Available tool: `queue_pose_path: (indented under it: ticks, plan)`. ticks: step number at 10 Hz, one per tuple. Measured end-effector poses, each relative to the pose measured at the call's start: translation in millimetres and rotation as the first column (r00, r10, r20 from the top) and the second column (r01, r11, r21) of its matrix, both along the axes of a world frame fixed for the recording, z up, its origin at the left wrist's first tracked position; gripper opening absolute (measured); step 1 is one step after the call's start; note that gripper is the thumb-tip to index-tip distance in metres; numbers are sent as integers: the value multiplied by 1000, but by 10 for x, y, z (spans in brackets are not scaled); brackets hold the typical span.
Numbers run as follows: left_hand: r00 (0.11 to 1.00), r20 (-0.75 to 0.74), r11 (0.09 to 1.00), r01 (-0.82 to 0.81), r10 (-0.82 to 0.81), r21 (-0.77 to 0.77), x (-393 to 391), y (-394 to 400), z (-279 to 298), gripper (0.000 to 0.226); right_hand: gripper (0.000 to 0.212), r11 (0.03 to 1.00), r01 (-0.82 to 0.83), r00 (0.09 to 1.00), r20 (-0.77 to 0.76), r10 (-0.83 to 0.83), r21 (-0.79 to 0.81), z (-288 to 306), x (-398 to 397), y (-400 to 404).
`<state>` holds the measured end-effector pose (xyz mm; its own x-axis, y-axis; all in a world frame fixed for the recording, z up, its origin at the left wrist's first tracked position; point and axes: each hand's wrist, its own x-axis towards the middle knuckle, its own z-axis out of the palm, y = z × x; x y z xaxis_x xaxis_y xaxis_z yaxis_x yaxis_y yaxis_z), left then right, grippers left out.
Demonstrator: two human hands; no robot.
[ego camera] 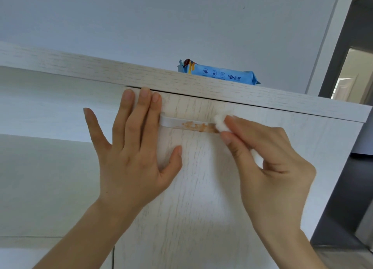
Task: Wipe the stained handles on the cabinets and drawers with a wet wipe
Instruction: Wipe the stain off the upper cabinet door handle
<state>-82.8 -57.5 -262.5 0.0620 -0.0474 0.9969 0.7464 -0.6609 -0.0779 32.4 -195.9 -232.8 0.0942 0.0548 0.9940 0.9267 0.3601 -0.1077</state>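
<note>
A white bar handle (173, 122) runs across the top of a pale wood-grain cabinet door (197, 188). An orange-brown stain (201, 126) smears the handle's right half. My right hand (268, 163) pinches a bunched white wet wipe (221, 124) between thumb and fingers and holds it against the handle's right end. My left hand (133, 145) lies flat on the door with straight fingers, covering the handle's left end.
A blue pack of wet wipes (220, 73) lies on the cabinet's top board (101, 71). Open shelves (40, 147) are to the left of the door. A white wall rises behind, and a dark doorway (351, 77) is at the right.
</note>
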Motion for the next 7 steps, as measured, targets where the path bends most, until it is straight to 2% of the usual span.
queue_pose_path:
  ticks: [1, 4, 6, 7]
  plan:
    - [1000, 1, 1000, -7, 7, 4, 3, 6, -1, 71, 25, 997, 75, 996, 53, -74, -11, 3, -7, 24]
    - [1000, 8, 1000, -5, 4, 15, 2, 15, -1, 71, 31, 998, 62, 997, -54, -62, -5, -40, -78, 32]
    - [1000, 13, 1000, -4, 4, 13, 5, 1, -1, 69, 28, 995, 99, 993, -60, -101, -33, -2, -70, -44]
    - [1000, 13, 1000, -5, 4, 14, 5, 1, -7, 69, 25, 988, 156, 988, -8, -156, 2, 15, -97, -5]
